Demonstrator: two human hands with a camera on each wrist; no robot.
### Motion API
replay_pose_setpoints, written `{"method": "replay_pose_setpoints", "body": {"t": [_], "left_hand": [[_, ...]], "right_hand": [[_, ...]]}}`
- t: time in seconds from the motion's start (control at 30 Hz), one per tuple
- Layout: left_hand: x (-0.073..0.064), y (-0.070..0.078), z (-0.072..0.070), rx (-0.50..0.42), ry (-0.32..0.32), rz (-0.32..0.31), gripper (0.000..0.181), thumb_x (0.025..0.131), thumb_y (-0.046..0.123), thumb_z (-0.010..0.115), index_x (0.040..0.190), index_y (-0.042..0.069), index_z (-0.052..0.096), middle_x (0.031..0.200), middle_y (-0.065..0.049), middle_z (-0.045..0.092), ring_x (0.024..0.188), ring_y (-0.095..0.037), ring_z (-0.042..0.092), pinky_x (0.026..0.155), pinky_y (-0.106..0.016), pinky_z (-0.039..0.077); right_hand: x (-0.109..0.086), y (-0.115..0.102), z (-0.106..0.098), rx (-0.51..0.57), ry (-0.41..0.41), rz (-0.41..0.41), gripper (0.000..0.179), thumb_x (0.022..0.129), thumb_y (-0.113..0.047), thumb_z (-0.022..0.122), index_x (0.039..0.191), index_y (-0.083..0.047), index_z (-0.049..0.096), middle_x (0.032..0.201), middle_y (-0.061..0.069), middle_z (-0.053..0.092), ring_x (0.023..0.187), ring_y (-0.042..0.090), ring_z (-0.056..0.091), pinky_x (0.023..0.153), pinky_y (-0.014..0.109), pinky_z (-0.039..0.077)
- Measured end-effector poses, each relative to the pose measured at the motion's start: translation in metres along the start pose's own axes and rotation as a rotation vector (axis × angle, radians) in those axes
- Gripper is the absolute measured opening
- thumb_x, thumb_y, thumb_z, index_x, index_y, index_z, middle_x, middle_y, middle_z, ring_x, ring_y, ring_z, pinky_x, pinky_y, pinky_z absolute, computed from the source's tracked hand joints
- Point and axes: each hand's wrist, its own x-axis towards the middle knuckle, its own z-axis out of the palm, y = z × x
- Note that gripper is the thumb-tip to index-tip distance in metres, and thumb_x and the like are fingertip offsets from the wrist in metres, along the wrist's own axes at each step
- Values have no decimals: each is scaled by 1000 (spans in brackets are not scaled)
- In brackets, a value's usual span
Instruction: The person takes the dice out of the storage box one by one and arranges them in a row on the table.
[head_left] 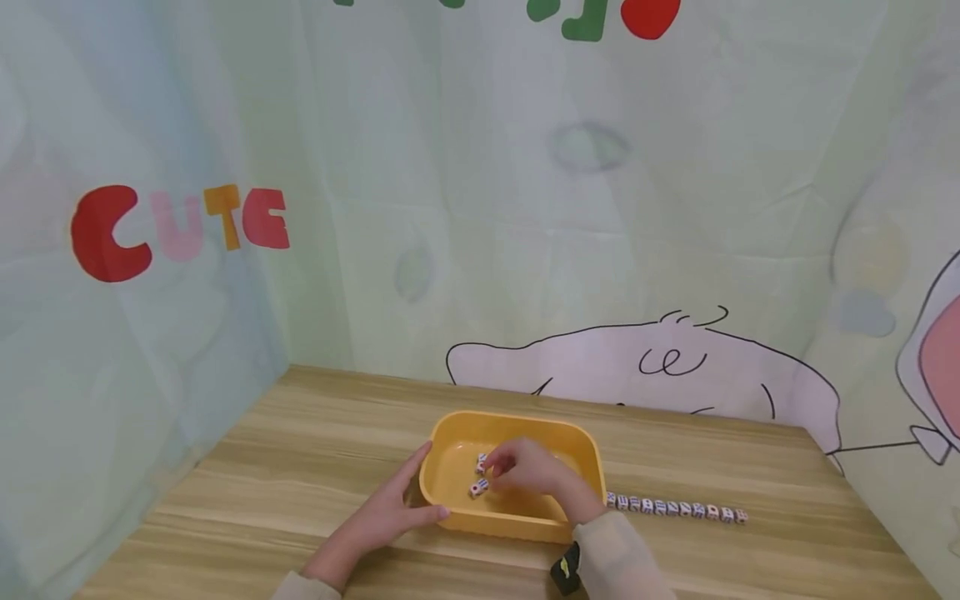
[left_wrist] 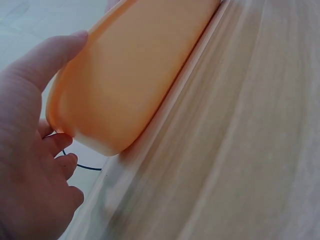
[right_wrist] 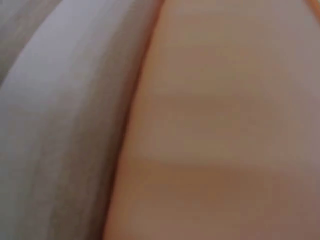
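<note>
A yellow plastic bin point(head_left: 517, 527) sits on the table, with white dice point(head_left: 478, 487) on its floor. My left hand point(head_left: 386, 508) holds the bin's left end, thumb on the near side and fingers around the corner. In the left wrist view, that thumb lies at the rim of the bin point(left_wrist: 125, 75) and the fingers bend beneath. Inside the bin, my right hand point(head_left: 528, 467) reaches down with bent fingers beside another die point(head_left: 482, 460). Whether its fingertips pinch a die is hidden. The right wrist view is mostly blurred bin wall point(right_wrist: 215, 125).
A straight row of several dice point(head_left: 672, 508) runs rightward from the bin's right side on the wooden table point(head_left: 300, 450). A small black object point(head_left: 565, 571) with a yellow mark is beside the right sleeve. Printed cloth point(head_left: 480, 208) hangs behind the table.
</note>
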Motion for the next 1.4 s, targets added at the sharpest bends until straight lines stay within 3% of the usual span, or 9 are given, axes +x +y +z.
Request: {"method": "replay_pose_setpoints", "body": {"t": [0.2, 0.53, 0.8, 1.07, 1.4], "left_hand": [[-1, 3, 0, -3, -11, -16, 100, 76, 30, 82, 154, 12, 22, 156, -21, 22, 142, -45, 20, 113, -63, 14], [-2, 4, -3, 39, -9, -6, 99, 77, 31, 81, 154, 12, 22, 156, -21, 23, 141, -45, 22, 112, -64, 16], [-2, 3, -3, 38, -9, 17, 99, 77, 30, 81, 154, 8, 22, 156, -23, 22, 141, -45, 21, 113, -63, 16], [1, 3, -4, 35, -13, -8, 100, 77, 32, 81, 154, 11, 21, 157, -21, 21, 142, -45, 20, 113, -63, 15], [2, -1, -2, 44, -14, 1, 100, 77, 33, 81, 155, 13, 21, 156, -22, 22, 142, -46, 19, 112, -64, 15]], "right_hand": [[0, 2, 2, 3, -32, 53, 20, 81, -1, 72, 101, -1, 71, 73, -3, 59, 63, 9, 50, 57, 19, 43], [4, 5, 10, -29, -25, 24, 22, 79, -4, 74, 101, -2, 72, 72, -4, 60, 61, 5, 49, 54, 16, 41], [3, 2, 13, -67, -6, 19, 14, 77, -5, 75, 91, -2, 72, 71, -5, 59, 62, 5, 48, 55, 17, 40], [3, 1, 11, -72, -5, 36, 10, 78, -8, 77, 85, -5, 71, 70, -7, 59, 64, 7, 48, 58, 18, 41], [-7, -2, -1, -88, 82, -10, 12, 82, -13, 75, 90, -5, 71, 81, -3, 66, 74, 7, 54, 67, 20, 47]]}}
